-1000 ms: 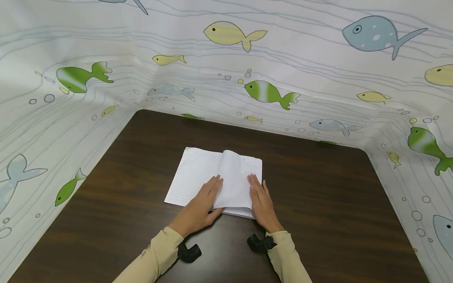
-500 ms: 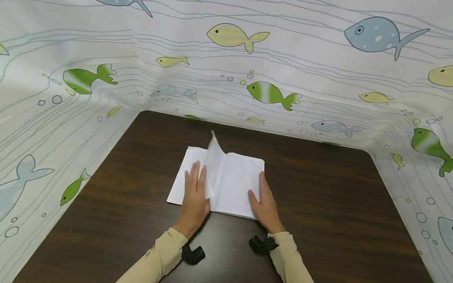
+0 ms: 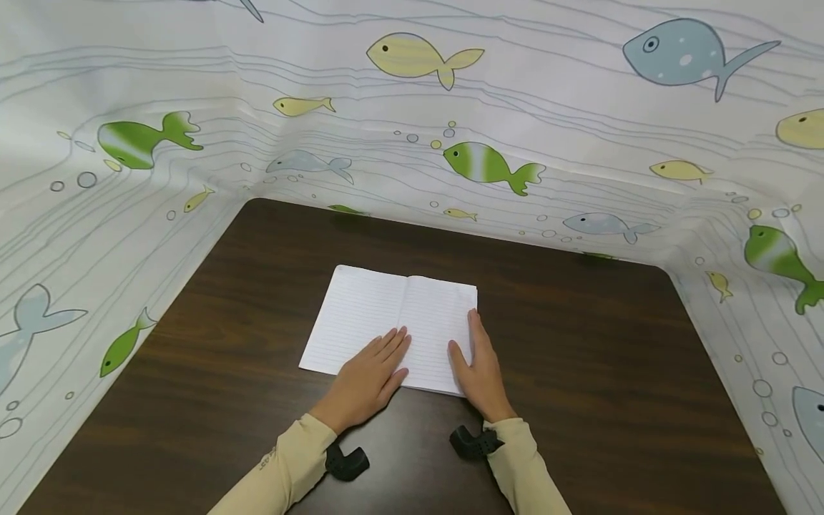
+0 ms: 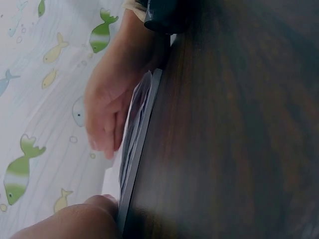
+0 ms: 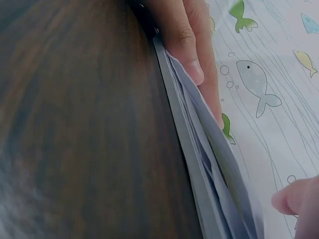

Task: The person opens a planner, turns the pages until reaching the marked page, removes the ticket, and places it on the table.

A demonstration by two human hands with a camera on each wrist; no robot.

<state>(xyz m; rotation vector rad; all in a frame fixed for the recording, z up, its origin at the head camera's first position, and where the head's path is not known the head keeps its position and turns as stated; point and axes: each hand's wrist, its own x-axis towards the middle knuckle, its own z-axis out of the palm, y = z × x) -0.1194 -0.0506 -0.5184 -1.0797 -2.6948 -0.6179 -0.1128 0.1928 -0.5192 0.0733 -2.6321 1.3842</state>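
A ruled notebook (image 3: 360, 304) lies open on the dark wooden table, both visible pages flat. My left hand (image 3: 365, 380) rests on its lower middle, straight fingers reaching across the fold and thumb near the bottom edge. At the right edge of the right-hand page is my right hand (image 3: 484, 375), its fingers along the border and its thumb over the paper. Seen edge-on in the right wrist view, the notebook's pages (image 5: 219, 184) fan slightly above the cover, and my right thumb (image 5: 294, 199) shows at the lower right.
The brown table (image 3: 599, 386) extends around the notebook on all sides. A white fish-print sheet (image 3: 566, 121) encloses the back and both sides. Black wrist devices (image 3: 346, 463) sit under both sleeves.
A lifted page turned over to the left and now lies flat. My left hand went left with it, then came back to the fold. My right hand shifted slightly along the right edge.
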